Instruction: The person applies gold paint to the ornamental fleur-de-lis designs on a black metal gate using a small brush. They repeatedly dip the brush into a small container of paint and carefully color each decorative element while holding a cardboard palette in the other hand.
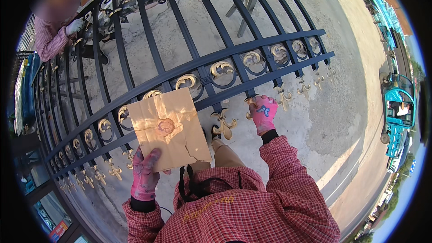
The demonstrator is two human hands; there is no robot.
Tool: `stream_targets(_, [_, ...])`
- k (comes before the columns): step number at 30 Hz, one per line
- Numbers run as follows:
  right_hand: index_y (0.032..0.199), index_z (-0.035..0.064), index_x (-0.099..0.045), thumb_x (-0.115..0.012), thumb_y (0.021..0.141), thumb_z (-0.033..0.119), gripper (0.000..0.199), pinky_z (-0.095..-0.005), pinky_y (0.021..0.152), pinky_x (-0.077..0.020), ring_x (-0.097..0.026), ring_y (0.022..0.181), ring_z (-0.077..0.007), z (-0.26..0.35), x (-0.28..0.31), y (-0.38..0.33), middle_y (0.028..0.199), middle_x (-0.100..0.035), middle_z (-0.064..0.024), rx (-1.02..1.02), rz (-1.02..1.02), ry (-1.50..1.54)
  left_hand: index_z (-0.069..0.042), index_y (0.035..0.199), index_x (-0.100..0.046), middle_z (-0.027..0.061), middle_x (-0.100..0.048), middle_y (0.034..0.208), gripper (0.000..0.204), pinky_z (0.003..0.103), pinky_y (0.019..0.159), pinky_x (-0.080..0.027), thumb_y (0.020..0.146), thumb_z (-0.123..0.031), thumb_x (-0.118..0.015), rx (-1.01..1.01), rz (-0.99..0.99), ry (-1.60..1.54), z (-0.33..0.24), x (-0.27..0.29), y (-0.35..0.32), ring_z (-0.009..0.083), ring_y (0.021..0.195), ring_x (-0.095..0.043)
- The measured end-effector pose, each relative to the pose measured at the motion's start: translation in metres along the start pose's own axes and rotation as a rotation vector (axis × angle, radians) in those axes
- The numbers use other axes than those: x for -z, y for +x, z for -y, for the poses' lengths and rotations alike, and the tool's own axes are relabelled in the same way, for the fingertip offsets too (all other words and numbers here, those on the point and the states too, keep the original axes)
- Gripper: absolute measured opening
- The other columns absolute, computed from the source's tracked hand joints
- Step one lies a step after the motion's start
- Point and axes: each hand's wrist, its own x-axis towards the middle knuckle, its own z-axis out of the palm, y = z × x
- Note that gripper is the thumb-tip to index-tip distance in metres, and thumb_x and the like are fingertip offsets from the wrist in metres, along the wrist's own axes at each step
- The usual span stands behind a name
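Observation:
My left hand (146, 173), in a pink glove with dark stains, is closed on the lower left edge of a brown cardboard piece (180, 141). A round coppery blotch and shiny smears mark its face, and its lower right edge is torn. My right hand (264, 113), in a pink glove with a blue butterfly, has its fingers curled at a gold fleur-de-lis finial (249, 102) on the dark metal fence panel (234, 91). Whatever lies between those fingers is hidden. Another gold finial (223, 123) hangs between the card and my right hand.
Gold-tipped scrolls (222, 73) fill the band between the panel's two rails. A trestle leg (245, 13) shows beneath the bars. At the far left, a person (56, 38) in a checked shirt has a gloved hand at the panel. A teal three-wheeler (398, 110) stands at the right.

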Motion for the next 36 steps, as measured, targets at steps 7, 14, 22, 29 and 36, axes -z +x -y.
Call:
stream_targets(7, [0.076, 0.0146, -0.066, -0.068, 0.063, 0.015, 0.014, -0.0388, 0.074, -0.0429, -0.057, 0.081, -0.0265, -0.039, 0.019, -0.021, 0.078, -0.060, -0.0044, 0.087, 0.125, 0.004, -0.003, 0.119, -0.049, 0.0076, -0.060, 0.091, 0.040, 0.026, 0.044, -0.046, 0.084, -0.020, -0.057, -0.019, 0.051, 0.023, 0.007, 0.010, 0.004, 0.0153, 0.062, -0.058])
stream_targets(14, [0.081, 0.0140, -0.067, -0.070, 0.062, 0.014, 0.020, -0.0397, 0.075, -0.0442, -0.057, 0.081, -0.0269, -0.055, 0.018, -0.055, 0.079, -0.061, -0.0055, -0.035, 0.087, 0.161, -0.004, 0.117, -0.050, 0.0079, -0.061, 0.091, 0.036, 0.026, 0.044, -0.047, 0.085, -0.021, -0.057, -0.018, 0.079, 0.016, 0.007, 0.011, 0.007, 0.0156, 0.063, -0.060])
stream_targets(22, [0.084, 0.0143, -0.066, -0.069, 0.063, 0.015, 0.022, -0.0392, 0.079, -0.0433, -0.056, 0.086, -0.0272, -0.068, 0.014, -0.080, 0.083, -0.062, -0.0061, -0.301, 0.006, 0.327, -0.005, 0.116, -0.049, 0.0080, -0.061, 0.092, 0.038, 0.028, 0.047, -0.048, 0.085, -0.023, -0.059, 0.015, 0.150, 0.032, 0.013, -0.002, 0.010, 0.0166, 0.065, -0.060])
stream_targets(29, [0.086, 0.0069, -0.065, -0.070, 0.066, 0.008, 0.021, -0.0367, 0.073, -0.0476, -0.058, 0.085, -0.0270, -0.074, 0.052, -0.066, 0.089, -0.060, -0.0102, -0.291, -0.007, 0.654, -0.006, 0.117, -0.048, 0.0073, -0.060, 0.097, 0.039, 0.030, 0.052, -0.053, 0.085, -0.023, -0.062, 0.105, 0.240, -0.049, 0.033, -0.046, 0.008, 0.0178, 0.077, -0.063])
stream_targets(36, [0.094, 0.0065, -0.061, -0.070, 0.066, 0.007, 0.029, -0.0415, 0.081, -0.0457, -0.057, 0.090, -0.0295, -0.068, 0.177, -0.005, 0.092, -0.061, -0.0083, 0.206, -0.158, 0.596, -0.006, 0.124, -0.045, 0.0064, -0.058, 0.107, 0.044, 0.030, 0.056, -0.058, 0.086, -0.021, -0.061, 0.238, 0.338, -0.113, 0.069, -0.132, 0.007, 0.0181, 0.087, -0.063])
